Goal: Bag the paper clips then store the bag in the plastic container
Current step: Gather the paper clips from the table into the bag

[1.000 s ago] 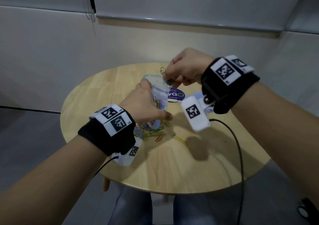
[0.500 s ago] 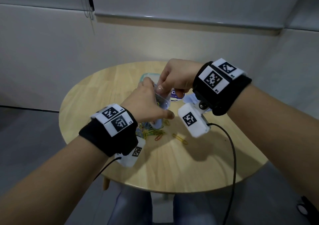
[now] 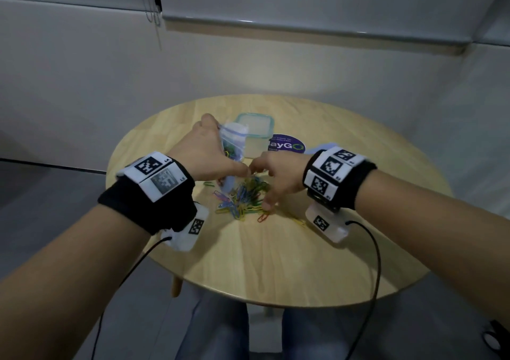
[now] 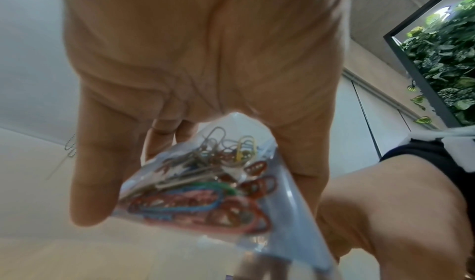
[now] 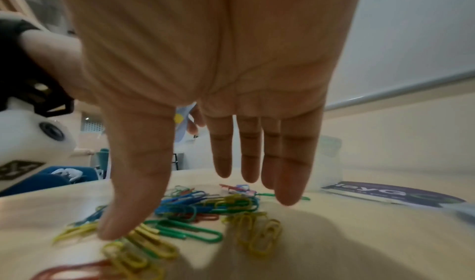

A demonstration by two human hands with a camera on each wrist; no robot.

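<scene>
On the round pale wooden surface (image 3: 276, 257), nearest the person, lies a loose heap of coloured paper clips (image 3: 244, 198); the right hand (image 3: 278, 179) hovers over it with fingers straight and spread, thumb tip down on a yellow clip, gripping nothing; just left, the left hand (image 3: 205, 154) pinches a small clear zip bag (image 3: 231, 146) already part full of clips, held above the heap; beyond stands the open square clear plastic container with a teal rim (image 3: 255, 134), beside a purple round sticker (image 3: 287, 146).

table (image 3: 276, 263): matt pale wood | bag (image 4: 287, 199): glossy clear plastic | paper clips (image 5: 190, 229): smooth coloured coating
</scene>
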